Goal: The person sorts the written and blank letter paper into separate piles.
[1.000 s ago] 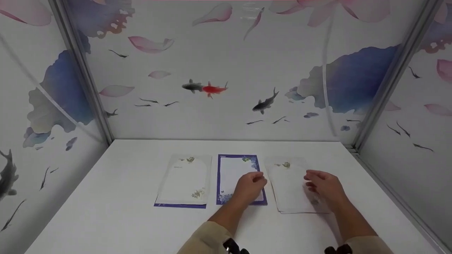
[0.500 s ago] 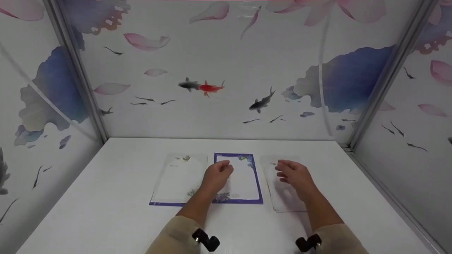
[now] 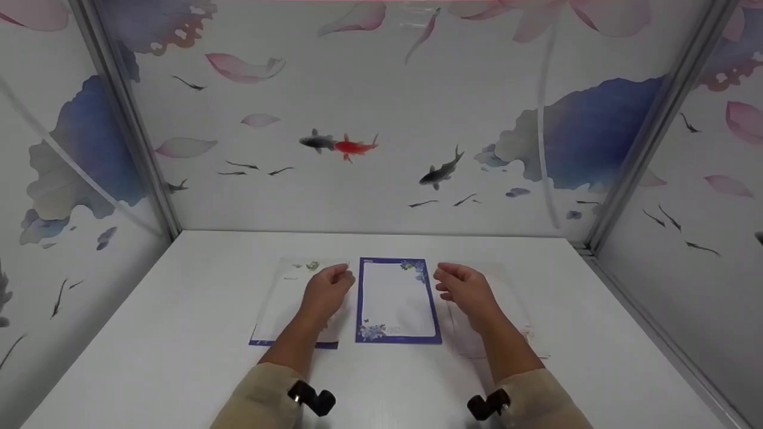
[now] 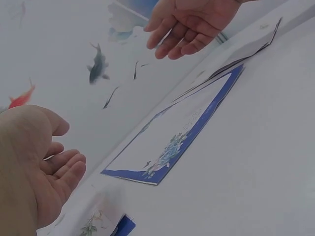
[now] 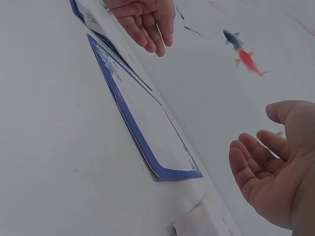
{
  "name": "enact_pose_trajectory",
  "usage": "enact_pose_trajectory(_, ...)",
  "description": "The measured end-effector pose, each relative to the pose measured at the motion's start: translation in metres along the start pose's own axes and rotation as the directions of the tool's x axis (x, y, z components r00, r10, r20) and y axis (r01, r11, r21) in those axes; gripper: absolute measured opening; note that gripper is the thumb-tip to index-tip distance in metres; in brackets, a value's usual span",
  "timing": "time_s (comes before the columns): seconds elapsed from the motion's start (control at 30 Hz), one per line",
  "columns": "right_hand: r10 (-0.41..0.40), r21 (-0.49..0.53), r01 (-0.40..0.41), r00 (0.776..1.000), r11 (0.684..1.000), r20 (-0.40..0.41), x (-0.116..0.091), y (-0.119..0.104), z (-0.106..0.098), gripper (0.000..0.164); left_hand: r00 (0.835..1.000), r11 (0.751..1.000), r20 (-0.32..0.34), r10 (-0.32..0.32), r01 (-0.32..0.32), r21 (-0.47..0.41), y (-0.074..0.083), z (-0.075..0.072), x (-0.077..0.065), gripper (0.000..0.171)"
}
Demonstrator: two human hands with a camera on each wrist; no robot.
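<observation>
Three stacks of printed paper lie side by side on a white table. My left hand (image 3: pixel 326 292) hovers over the right side of the left stack (image 3: pixel 280 310), its fingers loosely curled around nothing. That stack has a pale top sheet with a small floral print, and a blue strip shows along its near edge. In the middle lies a blue-bordered stack of paper (image 3: pixel 398 304) with flowers in two corners. My right hand (image 3: pixel 468 295) hangs over the left part of the pale right stack (image 3: pixel 506 286), palm turned inward and holding nothing. Both wrist views show the hands apart from the paper.
The white table (image 3: pixel 381 387) meets a back wall (image 3: pixel 369 202) printed with fish, petals and blue leaves. Side panels stand at left and right, joined by grey metal posts (image 3: pixel 128 119). A black wrist device (image 3: pixel 313 398) sits at each sleeve.
Both hands have moved left. The left hand has gone from the middle stack to the left one, and the right hand from the right stack's right side to its left part. The stacks remain in place.
</observation>
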State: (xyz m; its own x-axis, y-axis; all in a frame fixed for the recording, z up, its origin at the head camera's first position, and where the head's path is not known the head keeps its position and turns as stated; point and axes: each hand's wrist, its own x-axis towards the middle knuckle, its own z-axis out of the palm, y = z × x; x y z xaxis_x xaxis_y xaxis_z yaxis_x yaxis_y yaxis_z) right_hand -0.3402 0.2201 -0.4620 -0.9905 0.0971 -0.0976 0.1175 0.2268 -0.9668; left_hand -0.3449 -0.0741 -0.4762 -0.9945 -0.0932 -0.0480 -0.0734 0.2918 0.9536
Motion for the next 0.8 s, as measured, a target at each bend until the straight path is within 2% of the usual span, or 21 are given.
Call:
enact_pose_trajectory(0.2, -0.028, -0.145, 0.033, 0.999, 0.989, 0.040, -0.004, 0.006, 0.001, 0.055, 0.996, 1.000, 0.088, 0.002, -0.003, 0.008, -0.005, 0.001, -0.002, 0.061)
enact_pose_trajectory(0.37, -0.025, -0.267, 0.044, 0.997, 0.963, 0.074, -0.005, 0.013, 0.003, 0.066, 0.988, 0.994, 0.155, -0.014, -0.003, 0.109, -0.009, 0.008, -0.006, 0.072)
enact_pose_trajectory(0.6, 0.002, -0.375, 0.055, 0.989, 0.925, 0.150, -0.010, 0.019, 0.011, 0.080, 0.973, 0.977, 0.227, -0.028, -0.021, 0.211, -0.010, 0.014, -0.011, 0.084)
enact_pose_trajectory(0.8, 0.016, -0.490, 0.095, 0.976, 0.867, 0.218, -0.015, 0.024, 0.017, 0.086, 0.958, 0.930, 0.287, 0.013, -0.118, 0.350, -0.012, 0.015, -0.014, 0.086)
